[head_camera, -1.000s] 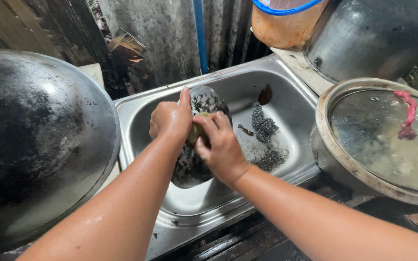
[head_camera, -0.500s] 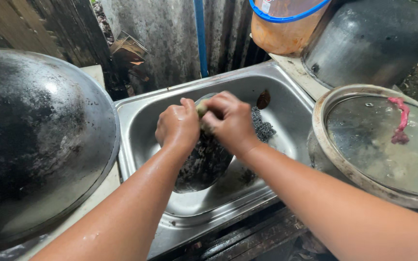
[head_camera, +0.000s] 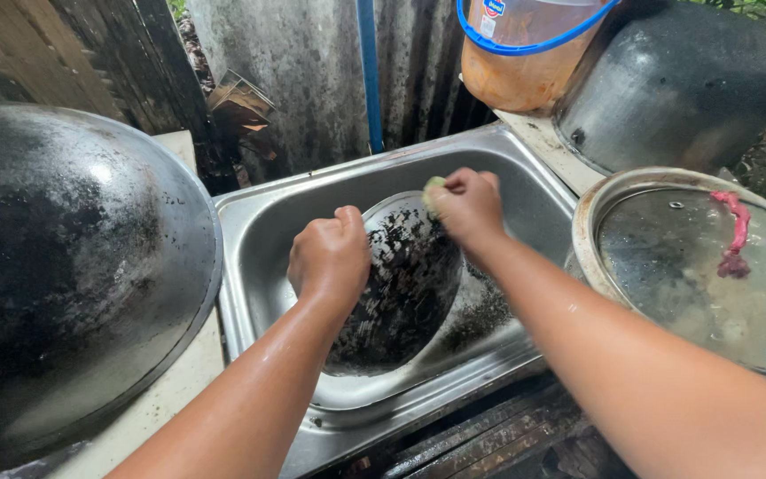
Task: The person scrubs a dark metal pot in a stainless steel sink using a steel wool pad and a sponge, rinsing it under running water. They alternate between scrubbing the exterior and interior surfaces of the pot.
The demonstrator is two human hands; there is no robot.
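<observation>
Scrubbing higher now, the right hand (head_camera: 467, 206) pinches a green sponge (head_camera: 432, 188) at the blackened pan's (head_camera: 405, 293) top rim; the left hand (head_camera: 330, 257) has slid down, gripping its edge in the sink (head_camera: 259, 231).

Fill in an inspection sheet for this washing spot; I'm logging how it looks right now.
Surface: steel sink, wet, dark flecks on its floor.
Job's things: blackened pan tilted on edge in the sink; pale green scrub pad.
Clutter: large upturned wok, glass lid, dark pot, orange tub.
Hands: left hand grips the pan rim; right hand presses the pad on it.
Cables: nothing seen; one blue pipe.
Surroundings: stained corrugated wall.
</observation>
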